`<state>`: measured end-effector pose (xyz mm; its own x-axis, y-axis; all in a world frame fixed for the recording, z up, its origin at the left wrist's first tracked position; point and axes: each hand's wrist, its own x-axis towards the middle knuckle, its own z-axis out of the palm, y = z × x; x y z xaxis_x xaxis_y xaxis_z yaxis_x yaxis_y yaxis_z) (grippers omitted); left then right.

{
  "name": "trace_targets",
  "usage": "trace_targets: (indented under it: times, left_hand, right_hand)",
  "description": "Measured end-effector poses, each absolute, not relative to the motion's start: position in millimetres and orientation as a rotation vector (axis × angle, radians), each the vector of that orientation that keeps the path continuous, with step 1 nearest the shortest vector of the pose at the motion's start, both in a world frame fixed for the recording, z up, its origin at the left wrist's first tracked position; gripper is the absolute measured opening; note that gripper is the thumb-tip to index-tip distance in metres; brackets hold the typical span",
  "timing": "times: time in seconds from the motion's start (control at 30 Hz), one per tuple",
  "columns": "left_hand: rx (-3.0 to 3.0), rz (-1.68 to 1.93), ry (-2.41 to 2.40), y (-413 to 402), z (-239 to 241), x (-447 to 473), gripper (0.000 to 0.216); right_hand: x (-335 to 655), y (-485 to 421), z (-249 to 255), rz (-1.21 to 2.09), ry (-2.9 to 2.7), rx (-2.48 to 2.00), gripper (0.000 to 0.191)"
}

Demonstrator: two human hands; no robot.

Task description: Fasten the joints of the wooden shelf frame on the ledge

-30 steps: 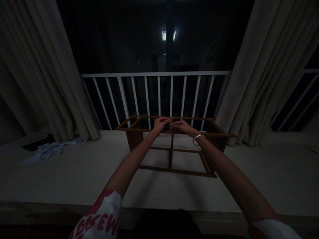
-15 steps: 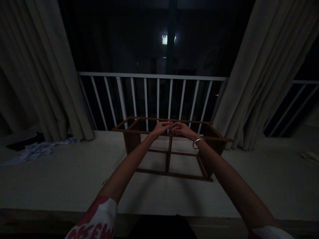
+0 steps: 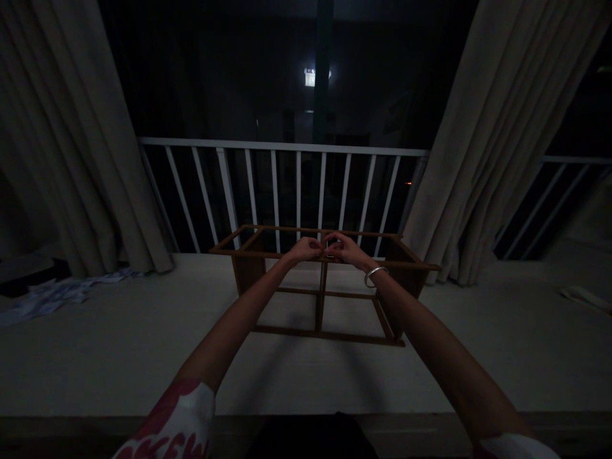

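Note:
A brown wooden frame [image 3: 268, 253], open like a shelf skeleton, stands on the pale floor in front of a white railing. Both my arms reach out over it. My left hand [image 3: 306, 249] and my right hand [image 3: 345, 250] meet at the middle of the frame's top front rail, fingers pinched together round something small that I cannot make out in the dim light. A silver bangle [image 3: 374, 275] sits on my right wrist.
The white balcony railing [image 3: 287, 148] runs behind the frame, with dark night beyond. Pale curtains hang at the left [image 3: 71, 140] and right [image 3: 497, 127]. Crumpled papers [image 3: 48, 297] lie on the floor at the far left.
My hands have closed together at the middle of the top rail and dropped slightly. The view has drifted a little to the right.

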<state>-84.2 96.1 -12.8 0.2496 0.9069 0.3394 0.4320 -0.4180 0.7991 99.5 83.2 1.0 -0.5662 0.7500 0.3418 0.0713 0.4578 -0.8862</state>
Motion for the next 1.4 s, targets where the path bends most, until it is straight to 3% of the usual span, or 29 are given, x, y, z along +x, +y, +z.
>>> trace_targets:
  times: [0.47,1.4]
  left_hand:
    - [1.994,0.962,0.965,101.5,-14.9,-88.5,0.034]
    - [2.023,0.950,0.968,89.1,-8.9,-90.8,0.030]
  right_hand:
    - [99.5,86.2,-2.3,0.993,-1.982,-0.681,0.042]
    - [95.3,67.2,-5.6,0.717,-1.982,-0.785,0.030]
